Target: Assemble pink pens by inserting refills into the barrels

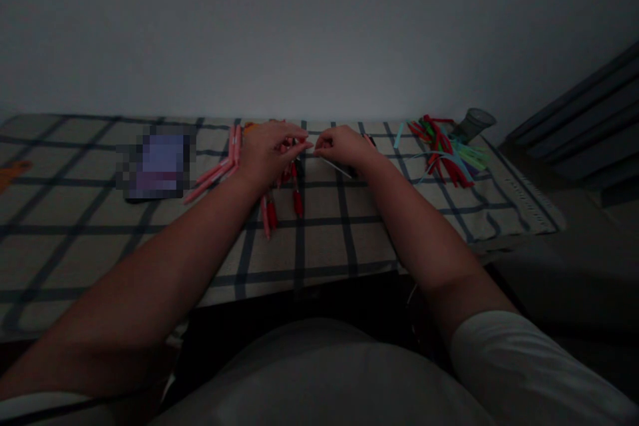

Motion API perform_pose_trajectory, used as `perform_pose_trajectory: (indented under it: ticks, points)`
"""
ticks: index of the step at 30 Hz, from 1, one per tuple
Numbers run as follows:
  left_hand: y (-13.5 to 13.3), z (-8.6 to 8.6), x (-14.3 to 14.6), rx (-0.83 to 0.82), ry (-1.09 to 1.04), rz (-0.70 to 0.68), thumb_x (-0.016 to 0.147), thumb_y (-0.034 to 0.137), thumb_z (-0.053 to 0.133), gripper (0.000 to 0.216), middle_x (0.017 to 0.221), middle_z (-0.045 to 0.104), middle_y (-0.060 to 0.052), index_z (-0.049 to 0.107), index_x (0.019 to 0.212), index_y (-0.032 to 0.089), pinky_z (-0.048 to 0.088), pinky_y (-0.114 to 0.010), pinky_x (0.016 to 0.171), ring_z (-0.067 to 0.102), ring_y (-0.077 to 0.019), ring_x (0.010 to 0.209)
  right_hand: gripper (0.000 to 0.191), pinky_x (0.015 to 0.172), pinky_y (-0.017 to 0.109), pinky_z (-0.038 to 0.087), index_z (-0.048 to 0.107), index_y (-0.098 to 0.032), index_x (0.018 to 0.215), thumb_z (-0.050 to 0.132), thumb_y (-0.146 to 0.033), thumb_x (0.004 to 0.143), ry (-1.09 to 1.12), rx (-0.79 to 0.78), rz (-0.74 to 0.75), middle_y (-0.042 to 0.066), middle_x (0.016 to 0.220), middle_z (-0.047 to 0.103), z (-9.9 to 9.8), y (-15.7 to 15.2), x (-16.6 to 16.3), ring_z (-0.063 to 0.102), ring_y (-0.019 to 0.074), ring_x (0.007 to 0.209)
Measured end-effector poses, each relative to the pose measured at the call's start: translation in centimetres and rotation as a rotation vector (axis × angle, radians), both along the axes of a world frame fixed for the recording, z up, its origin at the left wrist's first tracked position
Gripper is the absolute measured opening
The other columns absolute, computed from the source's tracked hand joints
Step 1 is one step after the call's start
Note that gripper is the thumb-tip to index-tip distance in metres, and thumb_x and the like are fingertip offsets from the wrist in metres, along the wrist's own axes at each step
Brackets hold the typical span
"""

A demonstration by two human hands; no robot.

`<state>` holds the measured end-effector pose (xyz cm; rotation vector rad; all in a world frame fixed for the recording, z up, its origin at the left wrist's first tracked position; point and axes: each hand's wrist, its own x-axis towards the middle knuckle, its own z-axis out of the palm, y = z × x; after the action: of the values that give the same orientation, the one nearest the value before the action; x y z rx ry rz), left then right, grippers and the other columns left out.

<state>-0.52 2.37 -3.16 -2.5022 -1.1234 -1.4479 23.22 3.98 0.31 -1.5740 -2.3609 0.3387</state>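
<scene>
My left hand (272, 150) and my right hand (342, 145) meet at the far middle of a table covered by a checked cloth (319, 239). Their fingertips pinch together around a small part near a thin pale rod (335, 168) that slants down to the right under my right hand. Under my left hand lie red pens (297, 196), some with their barrels apart. The dim light hides exactly what each fingertip holds.
Pink pen barrels (219, 170) lie left of my left hand. A blurred flat device (157, 163) sits further left. At the far right lie a pile of coloured strips (446, 146) and a clear cup (474, 123). A wall stands behind.
</scene>
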Motion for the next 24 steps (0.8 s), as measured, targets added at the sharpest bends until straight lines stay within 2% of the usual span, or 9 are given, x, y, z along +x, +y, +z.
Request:
perform_pose_trajectory:
  ticks: [7,12,18,24]
  points:
    - [-0.01,-0.02,0.02,-0.024,-0.029,-0.017,0.102,0.046,0.087,0.014,0.116,0.091,-0.004,0.088,0.108,0.034,0.066,-0.044,0.105,0.084,-0.0262,0.112,0.026,0.086,0.032,0.050,0.091,-0.018,0.120,0.080,-0.035,0.104,-0.004,0.006,0.032,0.012,0.124,0.088,-0.04,0.19,0.06,0.076,0.0248,0.104]
    - [-0.40,0.24,0.06,-0.075,-0.001,0.045,0.104,0.049,0.084,0.014,0.118,0.090,-0.006,0.088,0.108,0.036,0.065,-0.048,0.106,0.083,-0.0285,0.115,0.028,0.086,0.033,0.050,0.091,-0.018,0.122,0.078,-0.036,0.105,0.003,0.027,0.027,0.012,0.123,0.088,0.20,0.06,-0.11,0.076,0.0250,0.102]
    - [-0.18,0.20,-0.02,-0.076,0.028,0.063,0.104,0.051,0.082,0.016,0.116,0.090,-0.005,0.088,0.109,0.037,0.065,-0.048,0.104,0.082,-0.0284,0.114,0.029,0.087,0.032,0.049,0.091,-0.018,0.123,0.077,-0.036,0.105,0.008,0.048,0.057,0.013,0.124,0.087,0.09,0.20,-0.09,0.075,0.0252,0.105]
    - [-0.17,0.27,0.09,-0.085,0.022,0.067,0.101,0.046,0.086,0.015,0.115,0.091,-0.004,0.088,0.109,0.035,0.064,-0.048,0.108,0.083,-0.0288,0.115,0.033,0.090,0.032,0.046,0.089,-0.017,0.129,0.075,-0.037,0.107,0.022,0.090,0.116,0.012,0.120,0.086,-0.09,0.48,-0.11,0.071,0.0252,0.106]
